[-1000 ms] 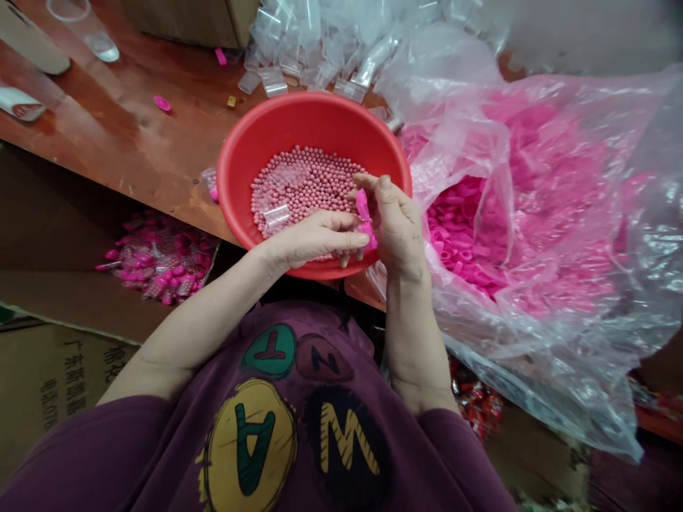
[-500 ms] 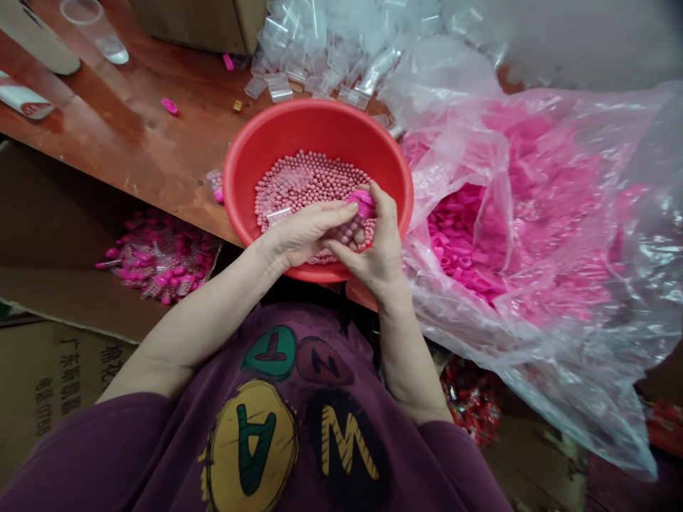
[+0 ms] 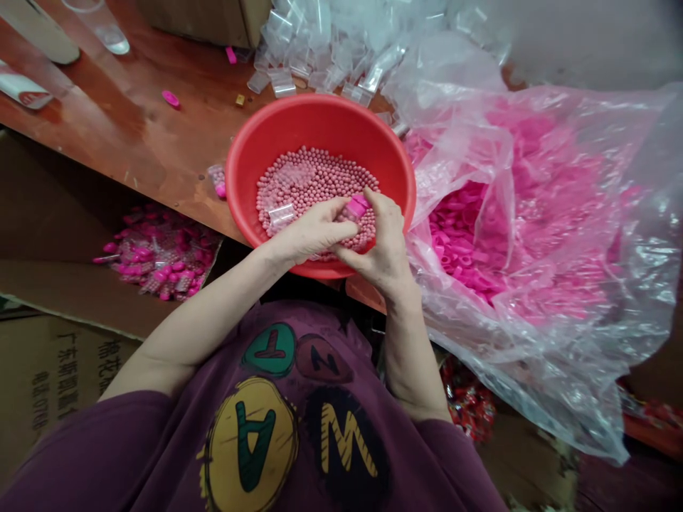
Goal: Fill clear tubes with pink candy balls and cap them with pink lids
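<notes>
A red plastic basin [image 3: 299,124] holding many small pink beads [image 3: 309,178] stands at the near edge of the wooden table. Over its near rim, my left hand [image 3: 312,231] and my right hand [image 3: 384,245] meet, both pinched on a small clear tube with a pink cap [image 3: 356,207] that looks filled with beads. A loose clear tube [image 3: 281,213] lies on the beads to the left of my hands.
A big clear plastic bag of pink caps [image 3: 512,213] lies to the right of the basin. Empty clear tubes [image 3: 320,50] are piled behind it. A cardboard box of filled pink tubes [image 3: 154,252] sits below the table on the left. A stray pink cap [image 3: 171,98] lies on the table [image 3: 117,135].
My right hand brought a pink cap from upright beside the basin down onto the tube held by my left hand. Both hands have closed together over the beads.
</notes>
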Demonstrator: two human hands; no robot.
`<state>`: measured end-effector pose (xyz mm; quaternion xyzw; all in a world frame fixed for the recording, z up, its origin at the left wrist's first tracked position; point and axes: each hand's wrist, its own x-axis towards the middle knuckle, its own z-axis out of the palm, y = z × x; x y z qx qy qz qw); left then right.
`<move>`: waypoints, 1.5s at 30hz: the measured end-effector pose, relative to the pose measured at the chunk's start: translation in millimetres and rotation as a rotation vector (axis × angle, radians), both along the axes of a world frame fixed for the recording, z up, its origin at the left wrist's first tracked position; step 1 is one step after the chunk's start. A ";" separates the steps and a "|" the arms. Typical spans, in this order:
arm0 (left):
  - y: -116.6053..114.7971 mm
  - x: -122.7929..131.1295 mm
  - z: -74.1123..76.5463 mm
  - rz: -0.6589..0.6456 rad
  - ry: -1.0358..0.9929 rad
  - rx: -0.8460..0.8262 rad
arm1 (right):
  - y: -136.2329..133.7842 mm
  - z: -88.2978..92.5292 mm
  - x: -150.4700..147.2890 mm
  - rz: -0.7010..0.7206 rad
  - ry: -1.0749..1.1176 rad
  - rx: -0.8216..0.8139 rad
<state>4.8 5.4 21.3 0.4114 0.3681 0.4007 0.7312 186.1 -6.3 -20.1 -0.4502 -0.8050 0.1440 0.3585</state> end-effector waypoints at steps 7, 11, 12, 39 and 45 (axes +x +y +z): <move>-1.1 -3.6 8.9 -0.068 -0.102 -0.184 | 0.6 -0.7 -0.6 -0.026 -0.008 0.005; -0.1 -4.1 7.5 -0.102 -0.129 -0.225 | 0.1 -5.3 -9.2 -0.088 0.005 0.056; 0.5 -3.9 6.1 -0.117 -0.133 -0.218 | -0.1 -6.3 -10.5 -0.097 0.008 0.072; 8.6 2.9 -1.6 0.134 0.069 -0.120 | 12.6 -6.6 -33.2 -0.238 -0.210 0.004; 18.6 -57.7 8.1 0.487 0.229 0.242 | 46.5 5.4 -9.0 -0.015 -0.075 -0.194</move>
